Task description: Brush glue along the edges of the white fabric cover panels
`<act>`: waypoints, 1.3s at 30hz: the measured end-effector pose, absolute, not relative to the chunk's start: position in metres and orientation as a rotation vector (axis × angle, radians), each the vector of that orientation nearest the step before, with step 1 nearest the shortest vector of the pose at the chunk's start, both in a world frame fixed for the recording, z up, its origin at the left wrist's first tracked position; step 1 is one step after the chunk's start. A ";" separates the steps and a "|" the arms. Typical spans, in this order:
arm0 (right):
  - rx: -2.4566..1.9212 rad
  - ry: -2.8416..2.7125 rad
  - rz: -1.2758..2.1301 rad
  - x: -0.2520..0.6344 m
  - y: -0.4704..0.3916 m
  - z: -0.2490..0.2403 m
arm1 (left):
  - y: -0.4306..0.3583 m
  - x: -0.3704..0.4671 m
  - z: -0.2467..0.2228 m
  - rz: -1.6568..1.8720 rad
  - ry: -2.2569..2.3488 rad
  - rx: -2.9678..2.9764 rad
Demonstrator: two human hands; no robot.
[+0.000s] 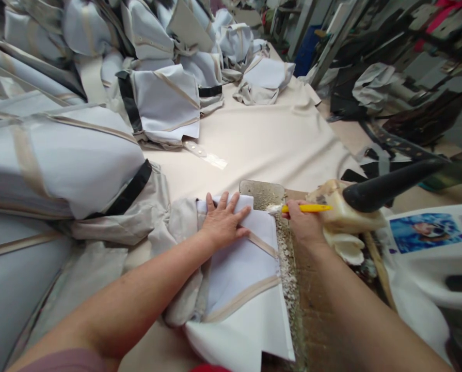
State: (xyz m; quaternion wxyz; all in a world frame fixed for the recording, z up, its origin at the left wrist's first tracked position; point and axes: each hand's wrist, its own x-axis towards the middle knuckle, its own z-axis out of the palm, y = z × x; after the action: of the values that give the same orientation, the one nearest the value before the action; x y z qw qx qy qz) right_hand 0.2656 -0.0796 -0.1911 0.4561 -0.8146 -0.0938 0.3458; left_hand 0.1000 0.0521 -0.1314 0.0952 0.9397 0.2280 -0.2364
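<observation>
My left hand (226, 222) lies flat with fingers spread on a white fabric piece (246, 263) that has beige tape strips across it. My right hand (303, 225) is closed around a brush with a yellow handle (312, 208). Its whitish bristles point left, at the upper right corner of the white piece. Under that piece's right edge runs a board (288, 268) crusted with dried, pale residue. Grey crumpled cloth (184, 227) is attached along the piece's left side.
Several similar white sewn pieces (166, 98) are heaped on the cream cloth-covered table (269, 134). On the right stand a stained container (331, 194) with a black horn-shaped part (393, 186) and a white jug (420, 268) with a blue label. A clear strip (205, 154) lies ahead.
</observation>
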 end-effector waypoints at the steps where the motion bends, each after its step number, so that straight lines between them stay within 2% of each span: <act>1: -2.023 -0.236 0.881 0.265 -0.084 -0.189 | 0.052 0.100 -0.132 -0.699 0.675 2.785; 7: -2.109 -0.300 1.088 0.255 -0.116 -0.161 | 0.051 0.098 -0.135 -0.680 0.671 2.795; 13: -2.055 -0.343 0.843 0.260 -0.092 -0.172 | 0.052 0.098 -0.133 -0.687 0.667 2.806; 20: -2.117 -0.484 1.097 0.249 -0.120 -0.162 | 0.051 0.097 -0.134 -0.682 0.651 2.804; 25: -2.023 -0.554 1.129 0.248 -0.138 -0.158 | 0.051 0.096 -0.135 -0.665 0.662 2.810; 34: -1.984 -0.785 0.842 0.245 -0.133 -0.165 | 0.049 0.098 -0.137 -0.650 0.679 2.831; 39: -2.037 -0.721 0.977 0.242 -0.135 -0.160 | 0.049 0.097 -0.136 -0.649 0.674 2.832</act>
State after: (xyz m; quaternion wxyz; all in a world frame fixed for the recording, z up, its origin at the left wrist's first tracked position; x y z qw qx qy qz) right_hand 0.2417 -0.1345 -0.1601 0.3755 -0.7962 -0.2818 0.3817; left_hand 0.0974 0.0485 -0.1359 0.0792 0.9465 0.2253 -0.2168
